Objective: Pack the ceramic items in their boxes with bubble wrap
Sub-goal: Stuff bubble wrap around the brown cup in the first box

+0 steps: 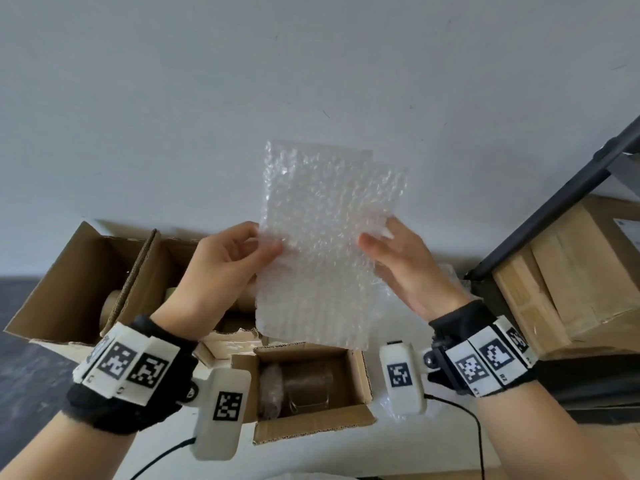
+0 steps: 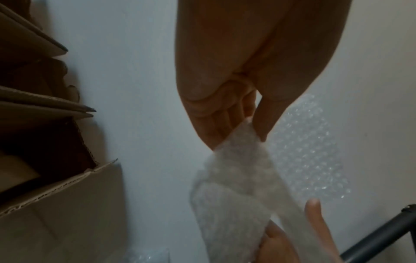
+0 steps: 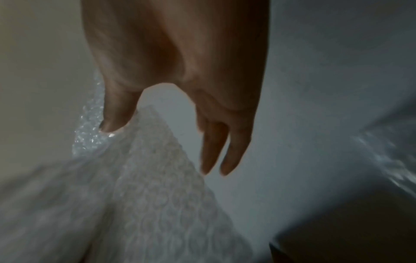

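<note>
I hold a clear bubble wrap sheet (image 1: pixel 325 237) upright above the table. My left hand (image 1: pixel 235 258) pinches its left edge between thumb and fingers, as the left wrist view confirms for the bubble wrap (image 2: pixel 245 147). My right hand (image 1: pixel 391 251) grips the right edge, thumb in front and fingers behind; in the right wrist view two fingers hang free beside the wrap (image 3: pixel 157 160). Below the sheet stands a small open cardboard box (image 1: pixel 360 375) holding a brown cylindrical item (image 1: pixel 304 382) and a wrapped piece (image 1: pixel 270 389).
A larger open cardboard box (image 1: pixel 79 271) with a divider and rolled items sits at the left against the white wall. A dark metal shelf frame (image 1: pixel 554 209) with stacked cartons (image 1: pixel 571 278) stands at the right. More bubble wrap (image 1: pixel 453 275) lies behind my right wrist.
</note>
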### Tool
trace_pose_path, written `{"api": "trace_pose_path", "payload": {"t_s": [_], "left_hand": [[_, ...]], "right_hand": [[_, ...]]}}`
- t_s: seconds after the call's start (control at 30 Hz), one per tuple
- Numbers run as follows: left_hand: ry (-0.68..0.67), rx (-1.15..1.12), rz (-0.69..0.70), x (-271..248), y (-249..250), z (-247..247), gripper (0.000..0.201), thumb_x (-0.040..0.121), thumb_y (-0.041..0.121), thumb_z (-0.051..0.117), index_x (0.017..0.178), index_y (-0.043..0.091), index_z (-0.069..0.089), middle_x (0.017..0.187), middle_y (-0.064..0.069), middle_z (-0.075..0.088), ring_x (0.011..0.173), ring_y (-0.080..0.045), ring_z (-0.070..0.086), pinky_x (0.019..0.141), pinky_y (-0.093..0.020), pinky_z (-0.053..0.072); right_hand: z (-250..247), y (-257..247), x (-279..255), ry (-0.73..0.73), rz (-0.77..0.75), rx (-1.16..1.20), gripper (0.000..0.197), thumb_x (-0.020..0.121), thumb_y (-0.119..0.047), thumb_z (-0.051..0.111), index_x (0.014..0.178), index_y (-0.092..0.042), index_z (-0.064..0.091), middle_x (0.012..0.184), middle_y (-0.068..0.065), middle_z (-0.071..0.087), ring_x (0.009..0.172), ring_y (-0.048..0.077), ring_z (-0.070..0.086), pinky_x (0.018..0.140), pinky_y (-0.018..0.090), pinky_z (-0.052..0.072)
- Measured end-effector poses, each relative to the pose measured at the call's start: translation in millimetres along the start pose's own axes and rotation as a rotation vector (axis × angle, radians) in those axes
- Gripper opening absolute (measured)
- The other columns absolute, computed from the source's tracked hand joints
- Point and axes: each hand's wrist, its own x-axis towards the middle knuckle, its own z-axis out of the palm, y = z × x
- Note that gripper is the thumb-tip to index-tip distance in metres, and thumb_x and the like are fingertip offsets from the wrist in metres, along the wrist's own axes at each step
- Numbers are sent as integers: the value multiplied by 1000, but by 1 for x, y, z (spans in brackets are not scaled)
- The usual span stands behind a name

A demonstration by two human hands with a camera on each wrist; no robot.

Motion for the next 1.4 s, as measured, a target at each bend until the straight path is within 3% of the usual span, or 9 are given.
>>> {"api": "trace_pose_path", "payload": {"t_s": [0.13,0.37,0.47,0.63,0.8,1.03,1.2,1.3,1.4], "left_hand": [[0,-52,-15,-3,-1,-1,21,76,32,68,90,17,71,94,-12,73,88,-22,71,74,-26,57],[53,14,-2,-12,-9,-2,27,78,28,62,94,7,68,90,-11,73,86,-25,71,72,-25,58],[35,-35,-16,-14,-15,-5,25,78,22,61,101,11,66,94,-12,73,87,-28,70,72,-29,58],[-27,-48,-20,-18,-24,-4,31,91,3,51,85,20,76,91,-5,73,82,-19,70,64,-24,56],[-116,22,-121,-20,-32,-4,23,91,12,50,89,10,73,92,-6,70,82,-23,66,65,-29,57],[11,207,-34,-27,-54,12,17,86,7,63,92,22,68,94,-3,70,82,-12,69,62,-20,56],[-52,425,-84,-42,-91,9,42,91,26,57,121,52,43,102,16,65,87,-2,65,75,-18,54],[-213,780,-145,-65,-128,-1,32,95,31,50,126,37,50,108,17,62,98,3,57,90,-27,51],[-454,1107,-159,-87,-161,-8,38,98,42,39,134,34,47,141,10,47,131,-6,39,114,-26,23]], "right_hand": [[1,18,-6,-131,-5,95,35,75,-30,77,108,-23,69,109,8,71,100,21,68,76,25,54],[-3,28,-9,-104,-27,100,36,74,-26,74,104,-7,66,99,15,72,88,23,70,74,33,57],[-3,31,-12,-140,-41,135,12,80,-13,66,89,-18,74,87,6,74,77,12,70,61,21,55],[-5,37,-18,-151,-16,132,45,92,10,44,81,-22,74,88,-2,72,76,13,66,59,21,52],[-13,40,-23,-166,59,243,34,89,-7,40,87,-12,73,89,2,69,78,15,63,64,24,52],[-19,65,-31,-130,221,18,59,73,-32,78,127,-28,53,109,17,65,104,26,61,83,36,49],[-25,75,-44,135,90,-331,44,75,-18,78,113,-22,56,96,-3,72,89,11,69,79,24,53],[-31,72,-54,149,-21,-441,30,75,-17,77,99,-25,62,94,-2,71,84,13,68,75,22,54],[-23,77,-64,43,-18,-595,25,77,-18,76,98,-20,64,93,-6,69,84,8,65,76,15,52]]}}
